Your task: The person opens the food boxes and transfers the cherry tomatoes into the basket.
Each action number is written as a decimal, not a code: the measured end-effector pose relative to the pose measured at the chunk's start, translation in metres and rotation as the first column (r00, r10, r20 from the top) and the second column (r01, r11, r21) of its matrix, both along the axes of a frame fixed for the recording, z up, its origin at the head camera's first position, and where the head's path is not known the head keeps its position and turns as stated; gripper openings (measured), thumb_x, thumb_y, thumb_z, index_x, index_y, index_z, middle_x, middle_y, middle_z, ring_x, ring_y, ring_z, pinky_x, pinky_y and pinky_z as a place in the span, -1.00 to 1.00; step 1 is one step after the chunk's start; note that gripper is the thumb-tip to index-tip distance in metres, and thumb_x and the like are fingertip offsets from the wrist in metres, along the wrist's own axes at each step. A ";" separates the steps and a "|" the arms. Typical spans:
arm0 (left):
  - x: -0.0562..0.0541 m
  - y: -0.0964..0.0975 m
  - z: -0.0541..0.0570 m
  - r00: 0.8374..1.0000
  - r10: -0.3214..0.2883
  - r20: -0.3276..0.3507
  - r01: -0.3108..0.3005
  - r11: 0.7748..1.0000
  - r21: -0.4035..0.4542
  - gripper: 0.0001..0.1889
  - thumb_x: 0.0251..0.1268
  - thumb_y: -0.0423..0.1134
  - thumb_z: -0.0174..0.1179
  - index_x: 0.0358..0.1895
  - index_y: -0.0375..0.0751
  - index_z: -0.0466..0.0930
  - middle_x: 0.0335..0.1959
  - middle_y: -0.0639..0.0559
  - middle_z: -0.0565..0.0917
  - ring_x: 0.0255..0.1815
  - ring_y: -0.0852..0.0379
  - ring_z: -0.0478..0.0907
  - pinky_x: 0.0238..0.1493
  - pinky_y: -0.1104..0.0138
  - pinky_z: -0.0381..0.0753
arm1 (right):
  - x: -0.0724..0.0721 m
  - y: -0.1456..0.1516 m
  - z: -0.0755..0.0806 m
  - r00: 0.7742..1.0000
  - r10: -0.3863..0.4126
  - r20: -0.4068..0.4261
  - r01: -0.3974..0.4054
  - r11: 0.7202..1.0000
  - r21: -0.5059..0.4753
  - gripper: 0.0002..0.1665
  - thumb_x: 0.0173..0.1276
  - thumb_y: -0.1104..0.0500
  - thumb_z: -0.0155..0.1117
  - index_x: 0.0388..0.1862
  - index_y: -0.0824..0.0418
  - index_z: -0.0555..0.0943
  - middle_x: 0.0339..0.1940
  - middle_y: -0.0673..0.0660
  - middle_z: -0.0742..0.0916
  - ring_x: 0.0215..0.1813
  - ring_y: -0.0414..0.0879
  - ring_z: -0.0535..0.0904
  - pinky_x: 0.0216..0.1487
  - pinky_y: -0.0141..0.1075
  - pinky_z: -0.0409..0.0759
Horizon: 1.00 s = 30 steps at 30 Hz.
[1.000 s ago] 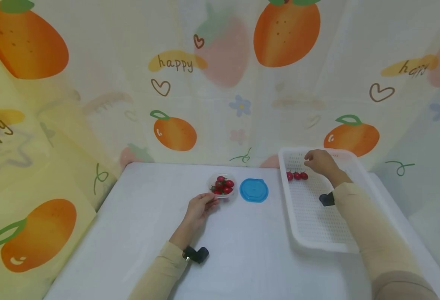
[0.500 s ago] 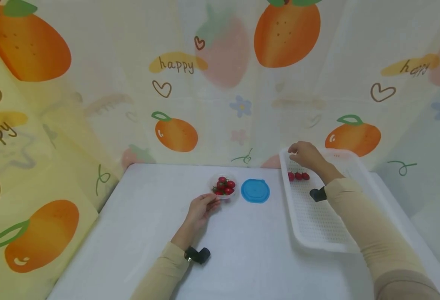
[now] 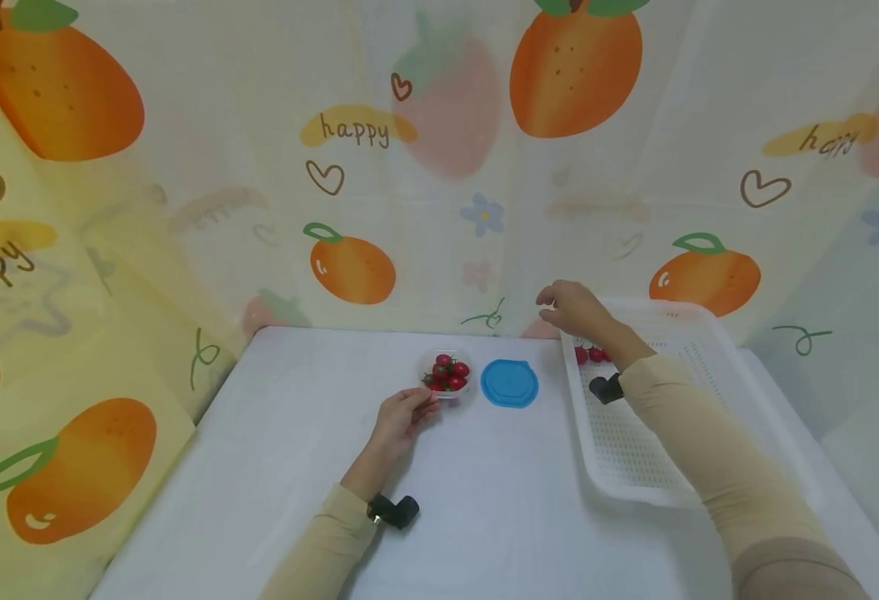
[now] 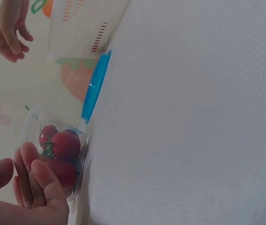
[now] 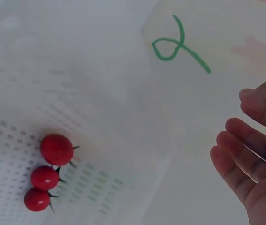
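Observation:
In the head view, my left hand (image 3: 402, 419) pinches the near rim of a small clear plastic container (image 3: 446, 396), though the fingers partly hide the contact in the left wrist view. The container holds several red cherry tomatoes (image 4: 66, 145) with green stems. My right hand (image 3: 577, 308) hovers over the far left corner of a white perforated basket (image 3: 592, 467). Its thumb and fingers stand apart with nothing between them in the right wrist view. Inside the basket, three cherry tomatoes (image 5: 57, 150) lie in a row, partly covered by the right wrist in the head view.
A blue lid (image 3: 510, 383) lies flat between the container and the basket. All of it stands on a white table (image 3: 484, 517). Behind the table hangs a fruit-print curtain (image 3: 424, 250). The basket fills the table's right side.
My right hand has moved left from above the basket's interior to its far left corner. The left hand and the container stay where they were.

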<state>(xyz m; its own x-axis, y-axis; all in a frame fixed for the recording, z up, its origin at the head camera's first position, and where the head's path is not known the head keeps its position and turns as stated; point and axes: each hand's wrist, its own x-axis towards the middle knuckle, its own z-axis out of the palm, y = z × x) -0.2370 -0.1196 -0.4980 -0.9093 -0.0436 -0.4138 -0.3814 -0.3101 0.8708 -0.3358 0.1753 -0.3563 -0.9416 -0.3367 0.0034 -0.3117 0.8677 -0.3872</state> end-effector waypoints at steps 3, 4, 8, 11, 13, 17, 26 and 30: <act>0.000 0.000 0.001 1.000 -0.002 -0.001 0.002 1.000 -0.007 -0.69 0.41 -0.21 0.15 0.11 -0.30 0.47 -0.18 -0.02 0.70 -0.21 0.20 0.69 -0.01 0.39 0.69 | -0.002 -0.010 0.001 1.000 0.020 0.003 -0.020 1.000 0.020 -0.60 0.41 0.21 0.17 0.17 0.33 0.55 0.08 0.33 0.63 0.12 0.19 0.56 0.20 0.00 0.59; 0.000 0.000 0.001 1.000 -0.002 0.001 0.002 1.000 -0.007 -0.69 0.41 -0.21 0.14 0.11 -0.30 0.47 -0.18 -0.02 0.70 -0.21 0.20 0.69 -0.01 0.38 0.69 | -0.003 -0.014 0.001 1.000 0.025 0.005 -0.025 0.999 0.021 -0.60 0.41 0.21 0.17 0.17 0.32 0.56 0.08 0.33 0.64 0.13 0.19 0.56 0.20 0.00 0.59; 0.000 0.000 0.001 1.000 -0.006 0.004 0.006 1.000 -0.009 -0.68 0.42 -0.20 0.14 0.12 -0.30 0.47 -0.17 -0.02 0.70 -0.21 0.20 0.69 0.04 0.36 0.67 | -0.002 -0.029 0.001 0.999 0.045 0.010 -0.046 0.999 0.028 -0.60 0.40 0.20 0.19 0.17 0.31 0.56 0.08 0.31 0.64 0.13 0.17 0.56 0.20 -0.02 0.59; 0.000 0.000 0.001 1.000 -0.005 0.000 0.005 1.000 -0.013 -0.67 0.42 -0.20 0.14 0.13 -0.31 0.47 -0.16 -0.03 0.70 -0.20 0.20 0.69 0.05 0.36 0.67 | -0.001 -0.041 0.000 0.997 0.073 0.005 -0.074 0.996 0.040 -0.60 0.41 0.19 0.18 0.18 0.30 0.56 0.08 0.29 0.64 0.14 0.16 0.56 0.21 -0.04 0.59; 0.000 0.000 0.001 1.000 -0.004 -0.003 0.004 1.000 -0.019 -0.66 0.42 -0.19 0.14 0.13 -0.31 0.47 -0.15 -0.04 0.70 -0.20 0.20 0.68 0.04 0.37 0.67 | 0.000 -0.049 -0.001 0.996 0.086 0.007 -0.086 0.995 0.045 -0.60 0.41 0.19 0.18 0.19 0.29 0.55 0.08 0.29 0.64 0.14 0.14 0.56 0.21 -0.05 0.59; 0.001 0.000 0.001 1.000 -0.002 -0.007 0.001 1.000 -0.021 -0.66 0.42 -0.19 0.14 0.13 -0.31 0.46 -0.15 -0.04 0.69 -0.20 0.20 0.68 0.00 0.39 0.68 | 0.001 -0.062 -0.004 0.994 0.112 0.012 -0.113 0.992 0.052 -0.60 0.41 0.18 0.18 0.19 0.28 0.55 0.08 0.27 0.64 0.15 0.13 0.56 0.21 -0.07 0.60; 0.000 0.001 0.001 1.000 0.002 -0.014 -0.003 1.000 -0.009 -0.67 0.42 -0.21 0.14 0.12 -0.33 0.46 -0.19 -0.02 0.69 -0.20 0.19 0.68 0.03 0.34 0.68 | 0.003 -0.089 -0.016 0.980 0.196 0.029 -0.197 0.979 0.059 -0.60 0.42 0.18 0.17 0.19 0.26 0.55 0.11 0.25 0.66 0.18 0.11 0.56 0.24 -0.09 0.58; 0.000 0.000 0.001 1.000 0.004 -0.013 -0.005 1.000 -0.010 -0.67 0.42 -0.21 0.13 0.12 -0.33 0.46 -0.19 -0.03 0.70 -0.20 0.19 0.68 0.07 0.31 0.67 | 0.005 -0.100 -0.022 0.974 0.220 0.057 -0.223 0.973 0.049 -0.59 0.42 0.17 0.18 0.21 0.26 0.54 0.14 0.26 0.65 0.19 0.11 0.55 0.25 -0.10 0.57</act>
<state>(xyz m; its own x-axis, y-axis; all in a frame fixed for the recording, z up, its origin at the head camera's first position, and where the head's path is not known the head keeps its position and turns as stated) -0.2374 -0.1193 -0.4972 -0.9144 -0.0517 -0.4015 -0.3686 -0.3033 0.8787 -0.3306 0.0752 -0.3782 -0.8418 -0.5356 -0.0669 -0.4800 0.7995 -0.3610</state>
